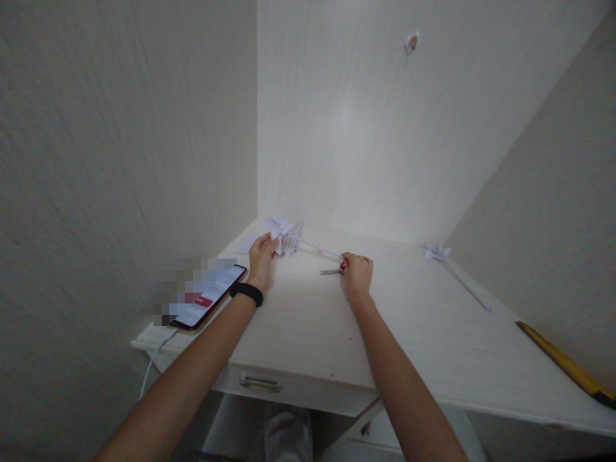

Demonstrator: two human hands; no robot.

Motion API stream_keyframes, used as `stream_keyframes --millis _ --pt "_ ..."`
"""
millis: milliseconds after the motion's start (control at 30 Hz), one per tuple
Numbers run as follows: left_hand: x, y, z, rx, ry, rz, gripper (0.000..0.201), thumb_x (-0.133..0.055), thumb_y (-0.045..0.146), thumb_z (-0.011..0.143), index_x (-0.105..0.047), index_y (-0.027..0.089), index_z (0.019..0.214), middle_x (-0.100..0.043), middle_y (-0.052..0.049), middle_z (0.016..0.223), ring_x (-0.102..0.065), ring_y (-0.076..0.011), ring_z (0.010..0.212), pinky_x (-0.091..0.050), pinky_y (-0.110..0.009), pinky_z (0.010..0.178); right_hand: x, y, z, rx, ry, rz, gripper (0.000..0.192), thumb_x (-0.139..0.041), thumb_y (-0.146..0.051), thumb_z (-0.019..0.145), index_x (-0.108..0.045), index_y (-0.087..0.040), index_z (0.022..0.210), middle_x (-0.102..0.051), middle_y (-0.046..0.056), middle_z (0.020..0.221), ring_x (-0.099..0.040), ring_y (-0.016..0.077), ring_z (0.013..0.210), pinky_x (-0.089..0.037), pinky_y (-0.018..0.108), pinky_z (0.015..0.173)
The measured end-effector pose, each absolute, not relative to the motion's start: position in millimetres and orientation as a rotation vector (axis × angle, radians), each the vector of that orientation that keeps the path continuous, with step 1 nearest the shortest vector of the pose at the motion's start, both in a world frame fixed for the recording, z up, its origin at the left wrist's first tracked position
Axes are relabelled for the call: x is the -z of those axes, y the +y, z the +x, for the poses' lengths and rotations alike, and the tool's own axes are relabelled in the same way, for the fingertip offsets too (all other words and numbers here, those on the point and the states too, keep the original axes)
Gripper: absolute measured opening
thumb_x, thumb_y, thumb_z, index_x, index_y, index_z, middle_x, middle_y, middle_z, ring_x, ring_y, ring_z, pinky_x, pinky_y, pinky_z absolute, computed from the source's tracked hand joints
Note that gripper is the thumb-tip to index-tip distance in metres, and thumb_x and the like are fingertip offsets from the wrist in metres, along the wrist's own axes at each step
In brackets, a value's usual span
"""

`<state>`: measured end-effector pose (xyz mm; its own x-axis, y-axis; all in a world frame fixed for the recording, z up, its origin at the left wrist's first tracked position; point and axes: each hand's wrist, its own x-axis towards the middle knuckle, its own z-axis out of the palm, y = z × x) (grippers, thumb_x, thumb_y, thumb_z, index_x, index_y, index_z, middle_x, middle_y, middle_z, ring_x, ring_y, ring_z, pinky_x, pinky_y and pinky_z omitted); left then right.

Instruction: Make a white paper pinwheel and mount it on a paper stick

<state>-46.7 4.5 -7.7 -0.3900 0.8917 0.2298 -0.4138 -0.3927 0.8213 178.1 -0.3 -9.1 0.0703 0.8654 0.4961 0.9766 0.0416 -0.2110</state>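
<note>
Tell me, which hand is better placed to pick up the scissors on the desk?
Right, probably. The right hand lies beside the scissors, their red handle at its fingers, while holding the stick end of the pinwheel. The left hand grips the pinwheel head, farther away.

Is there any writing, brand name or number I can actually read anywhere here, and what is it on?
None can be read.
Phone by the left hand: the screen shows lines of text and a red bar, too small and partly blurred to read.
Black wristband: no visible marking.
Paper pinwheels and the desk: no writing.
</note>
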Motion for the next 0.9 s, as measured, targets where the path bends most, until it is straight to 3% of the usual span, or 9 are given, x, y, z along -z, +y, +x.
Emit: stream_keyframes --millis 300,633,900 --pt "5.0 4.9 -45.9 -1.904 0.843 0.877 0.031 -0.07 0.028 0.062 -0.066 0.014 0.09 -0.068 -0.008 0.09 -0.063 -0.0172 0.08 -0.045 -0.029 0.074 9.9 -0.1 177.8 0.29 -1.817 -1.841 0.034 -0.04 -0.01 0.088 -0.069 -0.021 0.101 -0.072 0.006 0.094 -0.061 0.0165 0.091 -0.025 0.029 0.09" --pt "5.1 6.4 -45.3 -1.897 0.933 0.861 0.037 -0.075 0.028 0.059 -0.06 0.018 0.091 -0.062 -0.008 0.101 -0.06 -0.0198 0.092 -0.046 -0.03 0.077 9.2 -0.2 177.5 0.3 -1.814 -1.83 0.034 -0.041 -0.009 0.087 -0.069 -0.021 0.101 -0.072 0.007 0.095 -0.06 0.0164 0.091 -0.026 0.029 0.089" --pt "7.7 6.5 -46.6 -1.894 1.032 0.722 0.037 -0.072 0.018 0.061 -0.054 0.019 0.093 -0.058 -0.004 0.1 -0.057 -0.0135 0.087 -0.044 -0.027 0.079 5.6 -0.5 177.4 0.268 -1.808 -1.896 0.03 -0.043 -0.013 0.088 -0.069 -0.021 0.102 -0.072 0.007 0.092 -0.062 0.0175 0.087 -0.032 0.028 0.08"
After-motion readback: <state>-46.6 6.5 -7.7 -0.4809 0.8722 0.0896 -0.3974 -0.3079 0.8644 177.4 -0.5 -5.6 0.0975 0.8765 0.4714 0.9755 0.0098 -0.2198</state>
